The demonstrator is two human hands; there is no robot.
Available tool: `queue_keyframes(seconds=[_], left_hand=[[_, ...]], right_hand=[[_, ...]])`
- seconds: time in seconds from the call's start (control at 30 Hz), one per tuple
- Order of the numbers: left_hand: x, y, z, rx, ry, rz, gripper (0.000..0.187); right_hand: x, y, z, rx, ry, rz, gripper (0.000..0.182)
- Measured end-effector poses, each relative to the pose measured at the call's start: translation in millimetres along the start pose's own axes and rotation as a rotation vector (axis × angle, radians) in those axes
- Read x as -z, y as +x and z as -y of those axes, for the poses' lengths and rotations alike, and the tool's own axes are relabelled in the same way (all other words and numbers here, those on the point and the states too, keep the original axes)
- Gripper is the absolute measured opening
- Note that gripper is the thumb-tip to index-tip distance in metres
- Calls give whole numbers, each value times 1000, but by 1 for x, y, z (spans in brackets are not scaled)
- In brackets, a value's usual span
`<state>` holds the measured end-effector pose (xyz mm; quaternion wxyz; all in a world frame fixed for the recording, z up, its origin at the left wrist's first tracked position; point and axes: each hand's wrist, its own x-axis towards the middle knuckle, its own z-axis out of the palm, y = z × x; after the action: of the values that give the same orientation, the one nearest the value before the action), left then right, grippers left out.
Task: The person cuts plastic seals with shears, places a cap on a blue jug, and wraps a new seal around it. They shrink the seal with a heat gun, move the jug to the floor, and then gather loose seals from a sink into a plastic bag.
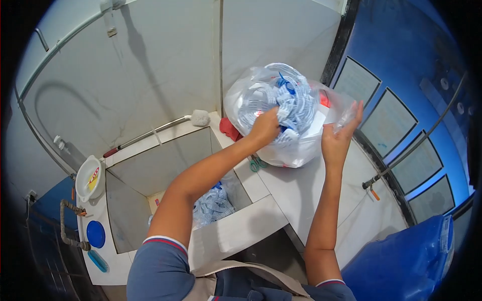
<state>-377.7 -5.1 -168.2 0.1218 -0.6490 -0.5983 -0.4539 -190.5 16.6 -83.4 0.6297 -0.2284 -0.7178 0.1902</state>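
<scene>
Counter's (301,195) back edge: my left hand (265,128) apparently grips printed strips (297,108), my right hand (339,139) pinches the plastic bag (287,156).

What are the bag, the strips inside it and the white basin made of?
Bag: thin plastic film, slightly glossy; it's see-through and crinkled.
Strips: white-and-blue printed paper or plastic film; they curl in thin, flat loops, but the look leaves open which.
Basin: probably molded plastic, smooth; suggested by its even white color and rounded rim.
</scene>
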Motion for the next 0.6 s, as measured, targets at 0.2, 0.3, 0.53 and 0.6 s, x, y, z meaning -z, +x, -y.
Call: queue_keyframes(seconds=[0.2,0.3,0.53,0.6], left_hand=[[4,-11,18,-101,-77,151,34],[0,-1,14,-262,96,374,21],[-47,61,47,-142,356,618,13],[-83,63,77,-169,388,688,17]], right_hand=[[-22,-2,5,20,116,-16,82],[-33,-6,36,76,193,145,80],[-30,-22,47,51,366,250,78],[-23,-25,54,-14,442,301,79]])
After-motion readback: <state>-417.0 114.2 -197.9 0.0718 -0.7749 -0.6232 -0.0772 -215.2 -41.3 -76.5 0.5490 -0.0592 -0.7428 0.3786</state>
